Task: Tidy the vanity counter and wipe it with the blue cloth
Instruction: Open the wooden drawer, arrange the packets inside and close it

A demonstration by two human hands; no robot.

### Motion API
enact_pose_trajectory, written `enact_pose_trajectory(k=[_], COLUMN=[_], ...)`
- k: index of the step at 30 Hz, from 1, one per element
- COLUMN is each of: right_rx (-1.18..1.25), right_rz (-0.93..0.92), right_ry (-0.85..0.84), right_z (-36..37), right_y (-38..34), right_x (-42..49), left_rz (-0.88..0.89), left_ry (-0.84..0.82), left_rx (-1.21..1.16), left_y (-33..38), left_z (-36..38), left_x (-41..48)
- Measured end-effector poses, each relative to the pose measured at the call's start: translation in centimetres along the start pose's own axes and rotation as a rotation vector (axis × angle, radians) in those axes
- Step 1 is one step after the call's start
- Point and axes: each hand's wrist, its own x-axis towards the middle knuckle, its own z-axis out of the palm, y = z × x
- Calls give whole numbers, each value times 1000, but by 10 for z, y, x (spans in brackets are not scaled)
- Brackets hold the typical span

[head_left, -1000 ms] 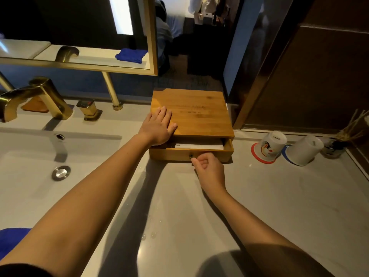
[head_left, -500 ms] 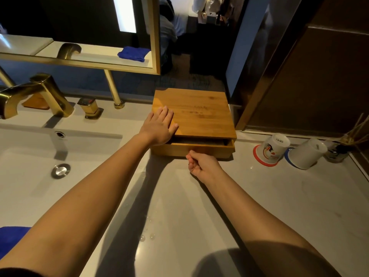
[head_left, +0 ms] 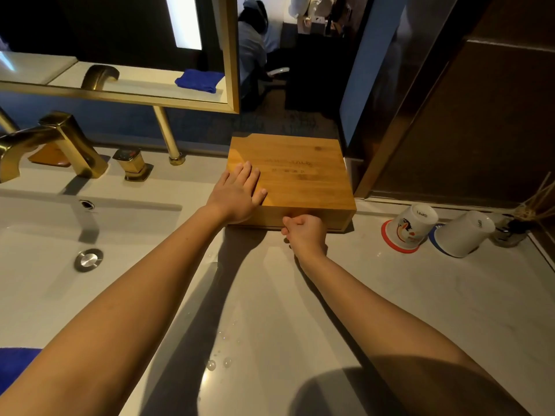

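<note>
1. Nearest the camera, at the lower left edge and well back from the left hand, a corner of the blue cloth shows: deep blue, soft and napped, mostly cut off by the frame and by the forearm crossing over it.
2. Between the two forearms a few water droplets sit on the pale grey vanity counter, which looks smooth and glossy, with faint veining.
3. The right hand is curled into a loose fist, its knuckles against the front face of the wooden box; whether the fingers pinch a knob there cannot be told.
4. Just left of it and a little farther, the left hand lies flat, fingers spread and together at the tips, palm pressed on the box's near left corner.
5. The box is low, square and honey-coloured bamboo, with faint lettering on its top; its front drawer sits flush, only a thin seam showing.
6. To the right of the right hand, two white cups stand upside down: one printed cup on a red coaster, then a plain cup on a blue coaster, nearly touching each other. Beyond them is a reed diffuser.
7. Left of the left hand are the white sink basin with its metal drain, and farther back the gold faucet and handle.
8. Farthest, a gold-framed mirror reflects a blue cloth.
</note>
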Motion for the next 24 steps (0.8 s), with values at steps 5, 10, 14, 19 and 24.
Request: enact_pose_trajectory(k=[5, 10, 14, 19, 24], right_rx=[-544, -1022, -1159, -1148, -990], right_rz=[-417, -848, -800, -746, -696], right_ry=[48, 57, -2, -53, -45], right_z=[-8, -15, -17, -23, -25], right_y=[2, 3, -9, -16, -14], right_x=[1, 4, 3, 0, -9], left_rz=[-25, -77, -84, -77, -238], left_ry=[-47, -129, -121, -125, -111], left_rx=[-2, 72, 27, 101, -34], left_y=[3, 15, 20, 22, 8], left_z=[-3, -12, -16, -22, -26], left_x=[1, 5, -7, -46, -114])
